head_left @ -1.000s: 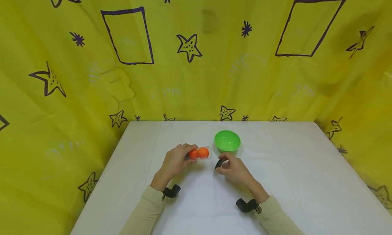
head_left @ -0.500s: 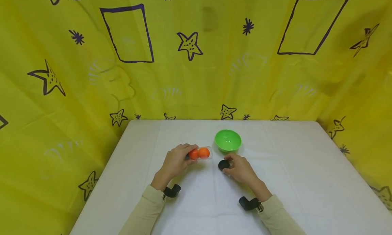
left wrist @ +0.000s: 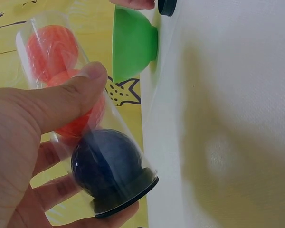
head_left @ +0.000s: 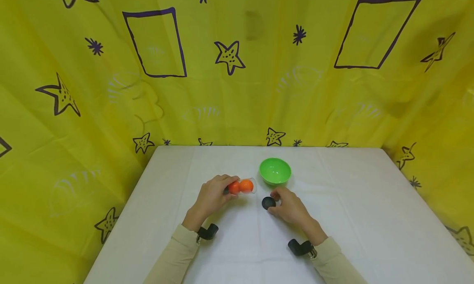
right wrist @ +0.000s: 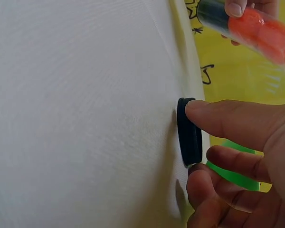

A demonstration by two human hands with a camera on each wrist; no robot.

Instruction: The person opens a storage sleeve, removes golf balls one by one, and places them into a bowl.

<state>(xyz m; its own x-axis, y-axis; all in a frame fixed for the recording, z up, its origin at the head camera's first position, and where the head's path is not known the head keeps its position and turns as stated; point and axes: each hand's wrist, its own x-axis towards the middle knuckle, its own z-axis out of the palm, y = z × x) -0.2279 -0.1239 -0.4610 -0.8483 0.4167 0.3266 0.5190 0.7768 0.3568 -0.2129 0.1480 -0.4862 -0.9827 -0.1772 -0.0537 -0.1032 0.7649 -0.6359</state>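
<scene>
Two hands observed in the head view, both over the white table (head_left: 355,201). My left hand (head_left: 212,193) grips a clear tube (head_left: 254,186), held roughly level, two orange balls (head_left: 246,186) showing beyond my fingers. My right hand (head_left: 290,206) is narrowed at the edge of a round black lid (head_left: 268,203), which lies to the right of the tube and apart from it. A green bowl (head_left: 275,171) stands beyond the lid, near my right hand. Yellow curtain (head_left: 255,94) with dark stars behind.

Left wrist view: my thumb crosses the tube in front, fingers curled behind. Contents noted: the two orange balls and one dark blue ball (left wrist: 107,161), the latter next to a black cap (left wrist: 126,197) on the tube's end.

Right wrist view: my thumb presses the lid's rim, one fingertip at the opposite edge; the lid's face is turned to the table. Whether it touches the cloth I cannot tell.
</scene>
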